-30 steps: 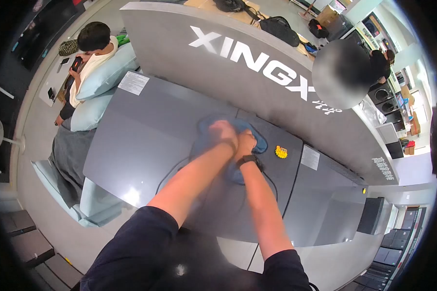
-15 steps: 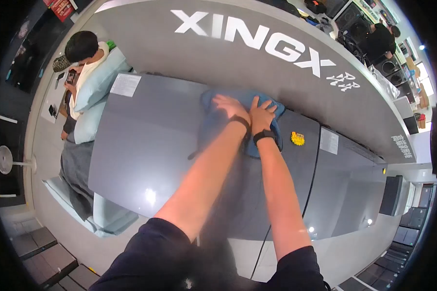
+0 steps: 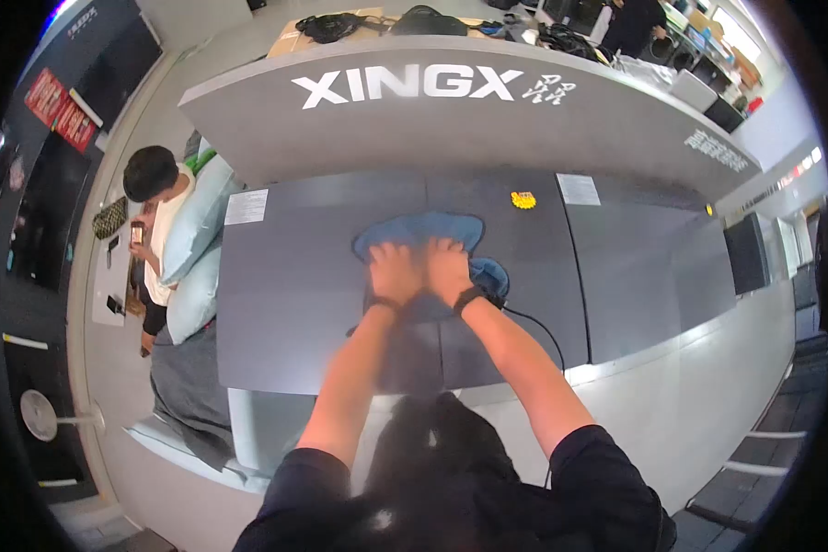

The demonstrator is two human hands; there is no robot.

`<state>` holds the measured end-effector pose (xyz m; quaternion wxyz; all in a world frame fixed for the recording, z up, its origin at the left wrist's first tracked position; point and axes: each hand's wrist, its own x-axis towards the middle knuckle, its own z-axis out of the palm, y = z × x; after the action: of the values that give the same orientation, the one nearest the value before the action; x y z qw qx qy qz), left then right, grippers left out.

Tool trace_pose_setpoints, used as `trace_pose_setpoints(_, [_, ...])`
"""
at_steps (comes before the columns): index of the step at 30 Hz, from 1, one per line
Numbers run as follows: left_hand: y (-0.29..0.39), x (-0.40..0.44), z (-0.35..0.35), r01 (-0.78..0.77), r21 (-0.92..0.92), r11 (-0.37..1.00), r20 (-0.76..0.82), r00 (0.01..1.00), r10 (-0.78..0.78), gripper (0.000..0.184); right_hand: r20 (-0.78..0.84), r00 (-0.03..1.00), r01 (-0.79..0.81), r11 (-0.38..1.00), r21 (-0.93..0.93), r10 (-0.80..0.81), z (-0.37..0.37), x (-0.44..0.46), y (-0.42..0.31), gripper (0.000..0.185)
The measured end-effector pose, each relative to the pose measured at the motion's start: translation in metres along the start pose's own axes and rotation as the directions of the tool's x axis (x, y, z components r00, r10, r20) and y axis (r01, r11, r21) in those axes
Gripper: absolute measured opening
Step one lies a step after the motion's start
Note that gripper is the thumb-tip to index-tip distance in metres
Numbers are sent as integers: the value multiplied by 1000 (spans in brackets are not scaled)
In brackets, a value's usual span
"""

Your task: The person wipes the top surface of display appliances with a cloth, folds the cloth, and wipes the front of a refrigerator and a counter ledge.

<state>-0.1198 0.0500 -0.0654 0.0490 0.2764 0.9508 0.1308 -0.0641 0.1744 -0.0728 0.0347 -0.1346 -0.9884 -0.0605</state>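
Note:
A blue cloth-like item (image 3: 423, 227) lies on the dark grey surface (image 3: 290, 276), partly hidden under my hands. My left hand (image 3: 394, 273) rests on its left part, fingers apart and pointing away from me. Close beside it on the right, my right hand (image 3: 448, 269) presses on the same item with spread fingers. Part of the blue item (image 3: 490, 274) sticks out to the right of my right hand. A black cable (image 3: 545, 328) runs from there toward the front edge. Dark bands circle both wrists.
A grey panel with white letters (image 3: 616, 132) stands behind the surface. A yellow tag (image 3: 523, 200) and paper sheets (image 3: 247, 206) lie on top. At the left a seated person (image 3: 170, 207) holds a phone beside light blue cushions (image 3: 198, 221). A white fan (image 3: 40, 414) stands lower left.
The view has turned and shifted. The blue item, bunched up before, now looks more spread. My hands were overlapping at first; now they lie side by side on it.

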Motion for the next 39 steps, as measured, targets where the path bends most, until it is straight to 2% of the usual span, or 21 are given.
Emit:
trace_pose_setpoints(1, [0, -14, -1, 7, 3, 1000, 2, 1000, -7, 55, -99, 995, 2, 1000, -25, -4, -7, -20, -7, 36])
trace_pose_setpoints(2, [-1, -29, -1, 43, -27, 999, 42, 998, -41, 61, -37, 999, -5, 999, 38, 7, -13, -39, -12, 36])
trace_pose_setpoints(5, [-2, -68, -2, 40, -19, 999, 109, 993, -37, 65, -76, 995, -51, 994, 97, 59, 2, -93, -29, 38])
trace_pose_setpoints(8, [-7, -110, -1, -63, 20, 998, 152, 987, 59, 63, 3, 1000, -28, 987, 159, 28, -17, -145, -39, 41])
trace_pose_setpoints(11, [-14, -165, -4, -130, 36, 991, 148, 981, 124, 62, 73, 996, 17, 940, 341, -44, -33, -195, -37, 47])
trace_pose_setpoints(14, [-18, -210, 0, -128, 24, 991, 117, 985, 125, 58, -143, 986, 129, 934, 334, -85, -29, -242, -36, 50])
trace_pose_setpoints(17, [-26, -227, 6, -161, -4, 987, 50, 986, 161, 54, 114, 992, 8, 935, 354, -52, -30, -253, -33, 57])
trace_pose_setpoints(20, [-35, -213, 6, -214, -99, 972, 3, 976, 216, 52, 265, 961, 2, 956, 292, -83, -43, -241, -30, 61])
trace_pose_setpoints(23, [-36, -182, -2, -197, -53, 979, 82, 976, 200, 55, 198, 979, -2, 973, 233, -46, -20, -217, -20, 69])
trace_pose_setpoints(26, [-38, -152, -8, -175, -79, 981, 148, 971, 186, 57, 357, 933, -40, 980, 197, -34, -16, -170, -1, 75])
trace_pose_setpoints(29, [-40, -125, -13, -139, -90, 986, 213, 965, 155, 59, 537, 843, -153, 966, 207, 18, -42, -120, 9, 82])
trace_pose_setpoints(31, [-44, -106, -7, -130, -97, 987, 198, 969, 147, 61, 567, 824, -148, 971, 187, 16, -23, -90, 20, 83])
trace_pose_setpoints(32, [-46, -95, -5, -130, -99, 987, 214, 965, 149, 69, 585, 811, -146, 973, 178, 15, -11, -80, 27, 84])
trace_pose_setpoints(35, [-50, -56, -12, -116, -78, 990, 304, 943, 135, 76, 637, 770, -207, 961, 184, 44, -35, -52, 28, 83])
trace_pose_setpoints(39, [-52, -14, -17, -108, -86, 990, 313, 941, 130, 84, 661, 751, -227, 943, 242, 11, -27, -26, 46, 84])
